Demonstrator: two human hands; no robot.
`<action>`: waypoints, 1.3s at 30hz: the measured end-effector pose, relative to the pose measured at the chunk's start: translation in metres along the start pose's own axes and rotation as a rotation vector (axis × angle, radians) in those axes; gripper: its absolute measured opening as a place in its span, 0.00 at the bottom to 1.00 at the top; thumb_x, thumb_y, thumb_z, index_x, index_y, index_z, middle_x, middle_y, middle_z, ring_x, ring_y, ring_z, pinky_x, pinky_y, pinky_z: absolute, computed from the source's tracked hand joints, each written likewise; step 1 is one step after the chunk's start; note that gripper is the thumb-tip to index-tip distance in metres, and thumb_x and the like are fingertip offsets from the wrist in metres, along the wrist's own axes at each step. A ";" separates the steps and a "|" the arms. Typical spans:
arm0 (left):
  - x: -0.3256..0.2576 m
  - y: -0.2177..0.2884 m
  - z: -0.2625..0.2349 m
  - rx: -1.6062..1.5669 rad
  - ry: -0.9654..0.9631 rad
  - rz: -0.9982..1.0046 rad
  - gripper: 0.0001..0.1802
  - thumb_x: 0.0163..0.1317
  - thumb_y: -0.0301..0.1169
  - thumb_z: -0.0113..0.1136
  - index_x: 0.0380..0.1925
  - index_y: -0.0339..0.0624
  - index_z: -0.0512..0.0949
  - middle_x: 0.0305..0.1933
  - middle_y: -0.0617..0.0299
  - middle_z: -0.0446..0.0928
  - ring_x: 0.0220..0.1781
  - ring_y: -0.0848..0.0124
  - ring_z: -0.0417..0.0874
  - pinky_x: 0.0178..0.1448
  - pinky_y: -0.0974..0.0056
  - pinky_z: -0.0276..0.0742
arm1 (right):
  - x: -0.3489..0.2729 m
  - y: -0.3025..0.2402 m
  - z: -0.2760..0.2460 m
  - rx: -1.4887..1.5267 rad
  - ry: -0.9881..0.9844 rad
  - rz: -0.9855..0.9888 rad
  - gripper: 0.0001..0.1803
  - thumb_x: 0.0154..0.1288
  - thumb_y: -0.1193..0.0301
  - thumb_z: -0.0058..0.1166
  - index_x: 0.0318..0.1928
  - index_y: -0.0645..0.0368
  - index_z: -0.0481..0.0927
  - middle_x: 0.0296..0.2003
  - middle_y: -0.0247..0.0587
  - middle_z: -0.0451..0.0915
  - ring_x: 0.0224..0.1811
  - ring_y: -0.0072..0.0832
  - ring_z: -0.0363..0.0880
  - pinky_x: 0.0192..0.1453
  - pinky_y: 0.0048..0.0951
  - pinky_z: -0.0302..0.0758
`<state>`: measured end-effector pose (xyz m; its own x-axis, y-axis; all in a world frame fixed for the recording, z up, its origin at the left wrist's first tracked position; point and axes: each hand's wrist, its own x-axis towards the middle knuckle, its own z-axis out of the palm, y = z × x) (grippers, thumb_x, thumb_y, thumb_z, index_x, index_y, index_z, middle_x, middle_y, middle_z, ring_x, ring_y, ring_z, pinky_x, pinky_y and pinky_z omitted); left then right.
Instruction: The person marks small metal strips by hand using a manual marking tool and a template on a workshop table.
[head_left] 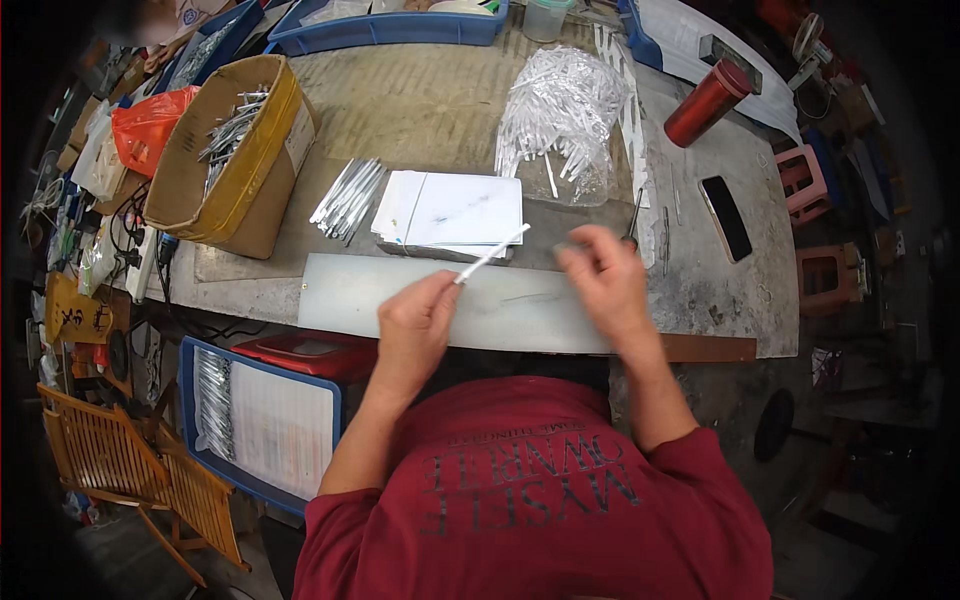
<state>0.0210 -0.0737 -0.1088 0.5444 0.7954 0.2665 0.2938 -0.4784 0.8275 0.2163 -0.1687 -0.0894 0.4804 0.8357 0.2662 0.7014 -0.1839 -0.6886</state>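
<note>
A thin white rod (pixel 492 254) sticks out up and to the right from between the thumb and fingers of my left hand (pixel 418 315). To its right, my right hand (pixel 608 285) is raised with its fingers curled toward the thumb. Its fingertips are blurred, and what they pinch, if anything, cannot be made out. Below both hands lies a pale translucent board (pixel 350 290) along the bench edge. Just beyond is a stack of white paper (pixel 450 205) with a band around it. Left of the paper rests a loose pile of similar white rods (pixel 350 198).
A clear plastic bag (pixel 565 110) full of white strips lies behind the paper. At left stands a cardboard box (pixel 275 200) of metal rods. A red cylinder (pixel 705 105) and a phone (pixel 726 218) are on the right. Below the bench, a blue crate (pixel 262 425) holds more rods.
</note>
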 end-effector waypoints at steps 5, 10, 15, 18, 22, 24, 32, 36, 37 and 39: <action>0.031 -0.010 -0.019 0.256 0.165 0.232 0.03 0.48 0.21 0.55 0.25 0.36 0.74 0.23 0.54 0.71 0.26 0.58 0.74 0.30 0.61 0.69 | 0.007 0.025 -0.041 -0.485 -0.091 0.212 0.23 0.58 0.56 0.45 0.45 0.61 0.68 0.26 0.47 0.76 0.28 0.45 0.74 0.31 0.40 0.69; 0.052 -0.019 -0.008 0.401 0.170 0.269 0.02 0.46 0.22 0.56 0.23 0.37 0.74 0.22 0.55 0.69 0.25 0.58 0.72 0.30 0.58 0.68 | -0.001 0.047 -0.030 -0.188 -0.124 0.320 0.31 0.54 0.61 0.49 0.56 0.63 0.59 0.22 0.43 0.74 0.26 0.36 0.75 0.31 0.33 0.69; 0.056 -0.029 -0.005 0.388 0.093 0.180 0.04 0.46 0.23 0.58 0.24 0.36 0.76 0.25 0.54 0.73 0.28 0.58 0.75 0.32 0.61 0.69 | -0.008 0.060 -0.029 0.429 0.115 0.368 0.34 0.51 0.76 0.52 0.58 0.68 0.52 0.21 0.33 0.68 0.22 0.16 0.68 0.25 0.18 0.66; 0.058 -0.026 -0.007 0.352 0.086 0.193 0.03 0.46 0.22 0.58 0.24 0.35 0.76 0.24 0.54 0.73 0.27 0.58 0.75 0.32 0.61 0.69 | 0.001 0.041 -0.032 0.817 0.237 0.225 0.31 0.54 0.79 0.47 0.58 0.65 0.53 0.27 0.36 0.69 0.25 0.20 0.71 0.27 0.20 0.70; 0.059 -0.026 -0.008 0.374 0.058 0.167 0.03 0.46 0.22 0.58 0.23 0.35 0.76 0.24 0.54 0.73 0.27 0.58 0.75 0.31 0.62 0.70 | 0.036 -0.001 -0.013 1.088 0.201 0.049 0.24 0.51 0.82 0.44 0.51 0.66 0.59 0.32 0.41 0.70 0.28 0.27 0.74 0.33 0.25 0.74; 0.061 -0.027 -0.007 0.381 0.028 0.172 0.02 0.45 0.22 0.58 0.22 0.35 0.76 0.23 0.54 0.73 0.27 0.59 0.75 0.32 0.62 0.70 | 0.054 -0.008 0.007 1.172 0.115 0.029 0.22 0.50 0.82 0.43 0.48 0.65 0.60 0.31 0.41 0.70 0.28 0.27 0.73 0.30 0.24 0.74; 0.064 -0.028 -0.008 0.400 0.000 0.161 0.02 0.44 0.21 0.58 0.21 0.35 0.75 0.23 0.54 0.72 0.27 0.59 0.75 0.32 0.62 0.70 | 0.112 -0.083 0.015 1.164 -0.004 -0.254 0.08 0.50 0.75 0.55 0.28 0.59 0.68 0.15 0.31 0.70 0.14 0.15 0.68 0.13 0.16 0.62; 0.065 -0.027 -0.008 0.387 -0.007 0.159 0.02 0.44 0.21 0.57 0.20 0.35 0.75 0.22 0.54 0.72 0.27 0.59 0.75 0.32 0.61 0.70 | 0.109 -0.044 0.071 0.786 -0.029 -0.030 0.09 0.51 0.74 0.57 0.24 0.59 0.68 0.13 0.28 0.68 0.14 0.13 0.67 0.14 0.16 0.61; 0.066 -0.028 -0.007 0.387 0.000 0.153 0.02 0.44 0.21 0.57 0.20 0.35 0.75 0.22 0.54 0.72 0.27 0.59 0.75 0.32 0.61 0.70 | 0.111 -0.042 0.071 0.890 -0.043 0.009 0.10 0.50 0.74 0.57 0.23 0.59 0.68 0.13 0.28 0.68 0.13 0.13 0.66 0.14 0.16 0.62; 0.067 -0.030 -0.005 0.415 0.006 0.184 0.02 0.44 0.20 0.57 0.20 0.34 0.75 0.22 0.53 0.71 0.27 0.58 0.75 0.32 0.61 0.70 | 0.117 -0.040 0.069 0.829 -0.088 0.035 0.10 0.50 0.75 0.57 0.23 0.60 0.68 0.13 0.28 0.68 0.13 0.13 0.66 0.14 0.15 0.61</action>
<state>0.0448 -0.0044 -0.1134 0.6130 0.6844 0.3948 0.4830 -0.7200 0.4983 0.2083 -0.0280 -0.0774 0.4278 0.8803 0.2050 0.0552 0.2009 -0.9781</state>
